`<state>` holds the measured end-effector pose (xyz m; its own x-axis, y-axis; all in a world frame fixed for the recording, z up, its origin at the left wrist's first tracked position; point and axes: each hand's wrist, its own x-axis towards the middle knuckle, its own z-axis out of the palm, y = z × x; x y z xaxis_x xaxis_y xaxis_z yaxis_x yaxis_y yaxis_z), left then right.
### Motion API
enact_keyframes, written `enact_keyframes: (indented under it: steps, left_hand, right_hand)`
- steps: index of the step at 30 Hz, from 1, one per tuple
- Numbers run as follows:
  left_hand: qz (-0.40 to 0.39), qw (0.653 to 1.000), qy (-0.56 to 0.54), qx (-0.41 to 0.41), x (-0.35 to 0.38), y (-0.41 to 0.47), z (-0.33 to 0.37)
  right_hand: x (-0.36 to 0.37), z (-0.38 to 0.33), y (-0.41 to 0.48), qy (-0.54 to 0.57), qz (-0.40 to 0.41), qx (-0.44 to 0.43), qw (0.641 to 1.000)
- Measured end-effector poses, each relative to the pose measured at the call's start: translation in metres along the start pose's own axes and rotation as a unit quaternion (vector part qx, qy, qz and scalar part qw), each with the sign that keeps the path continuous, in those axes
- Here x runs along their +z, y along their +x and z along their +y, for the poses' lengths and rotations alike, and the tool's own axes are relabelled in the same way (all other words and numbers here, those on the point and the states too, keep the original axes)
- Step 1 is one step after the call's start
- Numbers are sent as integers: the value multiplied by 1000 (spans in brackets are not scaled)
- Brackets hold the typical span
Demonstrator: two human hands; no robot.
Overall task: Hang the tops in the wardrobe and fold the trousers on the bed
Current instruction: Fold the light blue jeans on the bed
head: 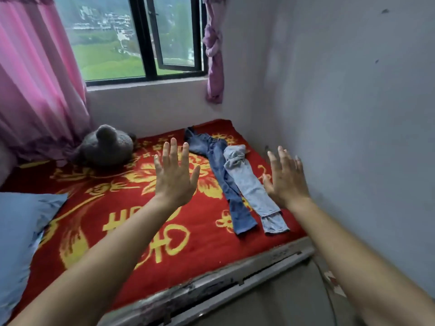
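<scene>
Two pairs of jeans lie stretched out side by side on the right part of the bed (98, 217), which has a red blanket with yellow flowers. The darker blue jeans (226, 182) lie to the left, the pale blue jeans (251, 187) to the right with their waist bunched up. My left hand (174, 175) is held up over the bed, fingers spread, empty, left of the dark jeans. Just right of the pale jeans, close to the wall, my right hand (286, 177) is raised, spread and empty too. No tops or wardrobe are in view.
A grey plush toy (106, 147) sits at the far left of the bed under the window (141, 38). A blue pillow (21, 229) lies at the near left. Pink curtains (35, 78) hang left. A grey wall (353, 114) bounds the bed's right side.
</scene>
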<state>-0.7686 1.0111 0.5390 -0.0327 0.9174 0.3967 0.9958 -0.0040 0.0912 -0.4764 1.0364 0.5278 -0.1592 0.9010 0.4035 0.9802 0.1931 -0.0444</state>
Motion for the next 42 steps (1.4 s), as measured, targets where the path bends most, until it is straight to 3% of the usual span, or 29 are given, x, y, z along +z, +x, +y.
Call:
enact_keyframes:
  steps: [10,16,22,28,33,38,42]
  left_hand:
    - [-121,988,-32,93,137,102,83]
    - [-159,983,-14,85,227,151,119]
    - [-265,964,10,-3,336,176,142]
    - [-335,938,11,-88,420,167,145]
    - [-374,924,9,-81,498,157,136]
    - [-402,912,-21,-78,592,147,133]
    - [-426,904,-20,3,650,145,130]
  right_hand:
    - [84,123,28,-54,-65,130,988]
    - [177,189,81,-18,-114,143,983]
    - [299,234,136,23,-258,106,960]
    - [403,237,163,53,-359,65,929]
    - [484,225,148,49,-407,44,911]
    - [556,222,127,69,-413,100,903]
    - [606,220,135,98,-397,188,893]
